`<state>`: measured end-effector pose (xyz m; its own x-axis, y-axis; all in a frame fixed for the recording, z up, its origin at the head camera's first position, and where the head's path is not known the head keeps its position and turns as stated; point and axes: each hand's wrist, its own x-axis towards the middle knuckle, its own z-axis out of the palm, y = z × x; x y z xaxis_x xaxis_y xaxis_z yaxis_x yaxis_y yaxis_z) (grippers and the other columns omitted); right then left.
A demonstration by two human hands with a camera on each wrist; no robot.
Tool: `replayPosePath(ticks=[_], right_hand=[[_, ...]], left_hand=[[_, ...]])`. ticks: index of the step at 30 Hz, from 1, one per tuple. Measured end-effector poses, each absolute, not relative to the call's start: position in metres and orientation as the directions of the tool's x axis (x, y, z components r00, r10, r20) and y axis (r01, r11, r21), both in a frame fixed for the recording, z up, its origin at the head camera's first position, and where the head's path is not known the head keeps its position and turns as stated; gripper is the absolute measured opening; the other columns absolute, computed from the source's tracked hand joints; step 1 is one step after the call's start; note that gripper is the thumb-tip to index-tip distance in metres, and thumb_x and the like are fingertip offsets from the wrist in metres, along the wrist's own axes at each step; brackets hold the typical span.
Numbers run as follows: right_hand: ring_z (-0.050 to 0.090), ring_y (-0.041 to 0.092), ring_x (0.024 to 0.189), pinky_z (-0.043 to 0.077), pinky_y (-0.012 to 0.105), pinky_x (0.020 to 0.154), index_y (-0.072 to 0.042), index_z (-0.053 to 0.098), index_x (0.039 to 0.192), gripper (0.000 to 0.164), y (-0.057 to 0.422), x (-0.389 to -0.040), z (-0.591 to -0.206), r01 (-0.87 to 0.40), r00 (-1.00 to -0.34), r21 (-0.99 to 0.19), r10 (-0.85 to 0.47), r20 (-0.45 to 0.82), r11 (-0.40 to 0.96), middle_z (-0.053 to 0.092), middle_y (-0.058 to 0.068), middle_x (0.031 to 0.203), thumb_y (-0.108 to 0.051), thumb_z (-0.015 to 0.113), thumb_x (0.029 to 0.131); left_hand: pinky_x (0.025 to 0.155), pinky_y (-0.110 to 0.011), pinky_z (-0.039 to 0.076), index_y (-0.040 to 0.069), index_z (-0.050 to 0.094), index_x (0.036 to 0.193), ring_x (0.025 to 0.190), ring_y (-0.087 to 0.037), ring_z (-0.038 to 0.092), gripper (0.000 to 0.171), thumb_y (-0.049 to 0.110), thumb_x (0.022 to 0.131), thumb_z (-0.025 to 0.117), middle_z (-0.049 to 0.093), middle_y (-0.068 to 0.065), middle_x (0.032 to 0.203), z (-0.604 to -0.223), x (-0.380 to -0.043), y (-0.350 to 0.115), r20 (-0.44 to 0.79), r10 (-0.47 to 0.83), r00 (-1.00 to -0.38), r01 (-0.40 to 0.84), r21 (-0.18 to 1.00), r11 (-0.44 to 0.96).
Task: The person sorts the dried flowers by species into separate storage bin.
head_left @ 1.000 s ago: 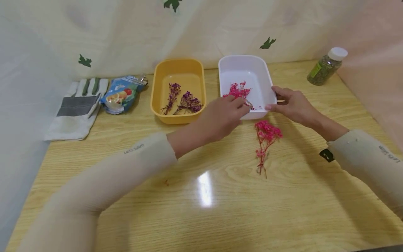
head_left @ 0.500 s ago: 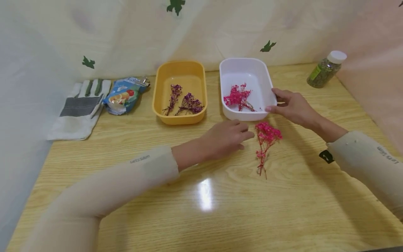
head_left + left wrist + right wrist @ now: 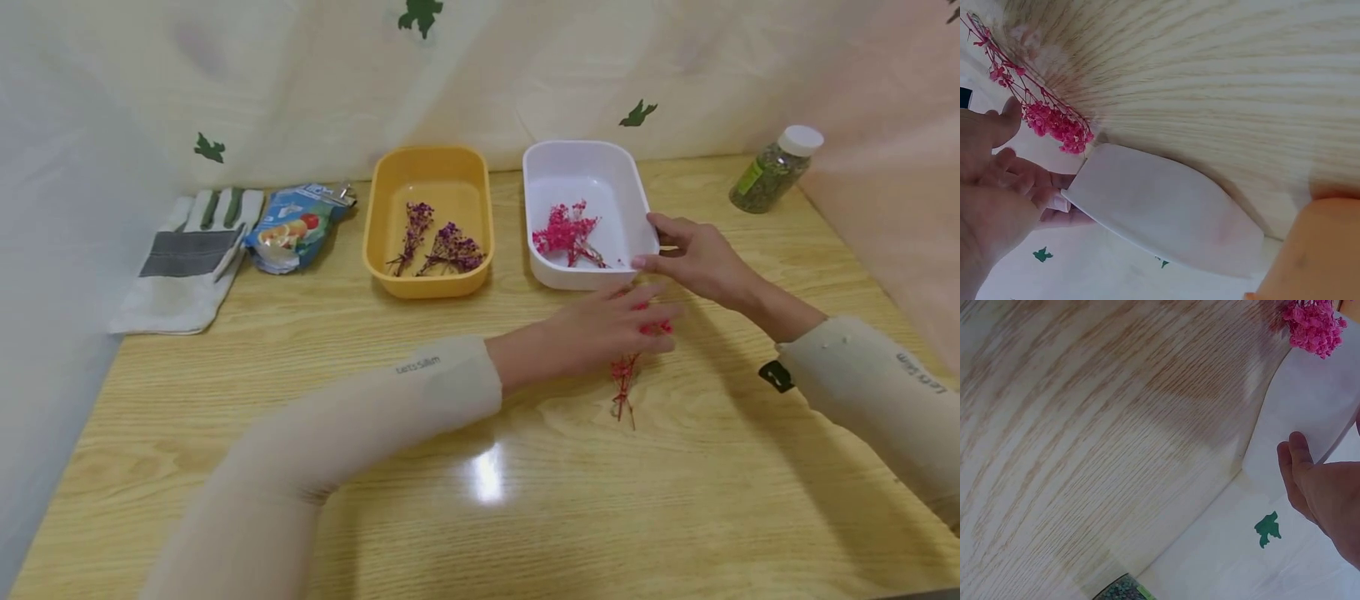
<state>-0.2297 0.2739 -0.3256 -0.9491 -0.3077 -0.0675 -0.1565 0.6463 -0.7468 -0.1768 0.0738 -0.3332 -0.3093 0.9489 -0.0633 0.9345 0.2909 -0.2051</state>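
My left hand [image 3: 600, 329] reaches over a pink dried flower sprig [image 3: 622, 379] on the table, fingers extended and spread. It hides part of the blossoms; the stems show below, and I cannot tell whether it touches them. My right hand [image 3: 701, 258] pinches the right front corner of a white plastic bin [image 3: 536, 267], thumb at the rim. Inside that bin lies a clump of pink dried flowers [image 3: 566, 233]. The left wrist view shows the loose sprig [image 3: 1057, 125] close to the thumb, with the bin's wall [image 3: 1160, 200] beyond.
A yellow bin [image 3: 371, 267] with purple dried flower sprigs [image 3: 453, 250] stands left of the white one. Farther left lie a blue food pouch [image 3: 288, 233] with a clip and a work glove [image 3: 187, 258]. A white-capped jar [image 3: 772, 175] stands at the back right.
My left hand has come out of the white bin, where the pink clump now lies uncovered, and moved right and toward me over the loose sprig. My right hand keeps its hold.
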Motion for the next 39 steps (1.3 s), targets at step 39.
replayPosePath(ticks=[39], right_hand=[[0.052,0.044,0.119,0.046,0.005,0.069,0.001,0.027,0.149,0.074,0.274,-0.228,-0.325,-0.166,-0.948,-0.745,-0.312,-0.059,0.646,0.047,0.03,0.137,-0.024,0.067,0.092]], left_hand=[[0.075,-0.029,0.042,0.029,0.071,0.088,0.104,-0.016,0.043,0.018,0.02,0.095,0.058,0.052,0.003,0.105,-0.328,-0.174,0.058,-0.013,0.95,-0.312,0.95,-0.007,0.312]])
